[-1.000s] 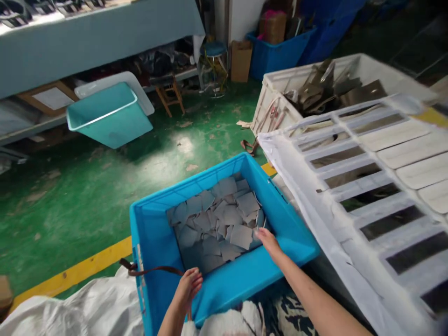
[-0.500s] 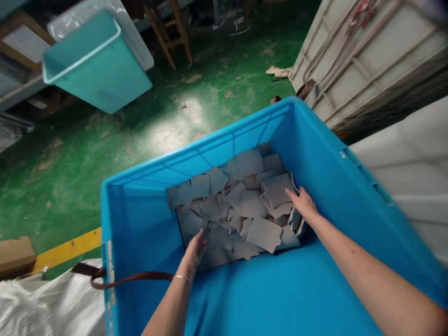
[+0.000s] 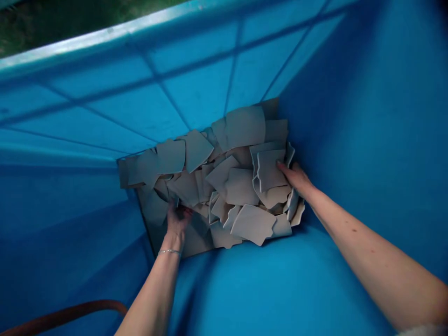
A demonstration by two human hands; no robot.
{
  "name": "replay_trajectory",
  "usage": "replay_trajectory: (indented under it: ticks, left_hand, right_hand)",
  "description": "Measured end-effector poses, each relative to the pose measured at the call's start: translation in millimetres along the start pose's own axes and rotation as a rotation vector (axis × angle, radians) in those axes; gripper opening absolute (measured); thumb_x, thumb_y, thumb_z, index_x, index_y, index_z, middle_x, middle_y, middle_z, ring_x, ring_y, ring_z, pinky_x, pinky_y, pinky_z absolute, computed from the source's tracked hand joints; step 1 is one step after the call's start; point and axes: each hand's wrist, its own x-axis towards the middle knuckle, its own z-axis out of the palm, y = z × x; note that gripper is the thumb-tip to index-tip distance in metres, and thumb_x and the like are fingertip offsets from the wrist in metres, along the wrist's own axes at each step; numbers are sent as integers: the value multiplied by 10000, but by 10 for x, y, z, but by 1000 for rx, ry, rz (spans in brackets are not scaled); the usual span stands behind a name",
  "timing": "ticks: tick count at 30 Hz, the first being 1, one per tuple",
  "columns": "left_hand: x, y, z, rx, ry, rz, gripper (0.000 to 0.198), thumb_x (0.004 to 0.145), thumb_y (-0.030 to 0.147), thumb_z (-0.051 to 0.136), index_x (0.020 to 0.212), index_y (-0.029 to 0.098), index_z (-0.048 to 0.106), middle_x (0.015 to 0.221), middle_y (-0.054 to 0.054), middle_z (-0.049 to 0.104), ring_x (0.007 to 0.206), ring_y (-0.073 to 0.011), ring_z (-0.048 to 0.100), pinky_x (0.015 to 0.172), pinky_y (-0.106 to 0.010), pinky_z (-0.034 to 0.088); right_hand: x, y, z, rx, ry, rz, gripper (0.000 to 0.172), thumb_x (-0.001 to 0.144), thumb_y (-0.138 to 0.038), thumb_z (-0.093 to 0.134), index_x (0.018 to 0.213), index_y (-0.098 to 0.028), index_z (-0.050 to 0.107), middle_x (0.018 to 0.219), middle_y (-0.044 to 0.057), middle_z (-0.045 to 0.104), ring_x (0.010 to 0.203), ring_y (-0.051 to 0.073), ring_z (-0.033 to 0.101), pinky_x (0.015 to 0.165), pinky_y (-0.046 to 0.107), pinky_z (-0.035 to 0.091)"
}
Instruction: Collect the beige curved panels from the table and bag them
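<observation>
A pile of thin grey cut pieces, several with wavy or jagged edges, lies on a flat grey sheet at the bottom of a deep blue bin. At the pile's right end, my right hand has its thumb on top of a grey piece and its fingers out of sight beneath or beside it. My left hand, with a thin bracelet at the wrist, reaches in at the pile's left front. Its fingers are apart and touch the pieces, with some fingertips in shadow.
The bin's far wall rises behind the pile, and its right wall stands close to my right arm. A brown strap curves in at the lower left. Green floor shows beyond the rim.
The view has come closer and down into the bin. My left hand has gone lower into the pile's left part. My right hand has closed on a grey piece at the right end.
</observation>
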Motion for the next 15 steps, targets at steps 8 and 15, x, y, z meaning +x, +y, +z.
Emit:
replay_trajectory:
  ticks: [8,15]
  left_hand:
    - [-90,-137,160,-196,-256,84,440,968,498,444,1241,189,598,1051,-76,718,1101,-216,631,1029,-385,455]
    - [-114,43,3,-265,-476,309,795,750,840,451,1263,247,577,1174,-69,687,1274,-249,516,1060,-400,425]
  right_hand:
    - [79,-75,0,328,-222,64,727,946,-709,230,1133,-149,654,971,132,731,993,253,670,856,390,511]
    - [-53,-129,-210,412,-194,5,955,900,-733,-54,1106,-134,660,1040,165,707,1132,262,606,923,408,460]
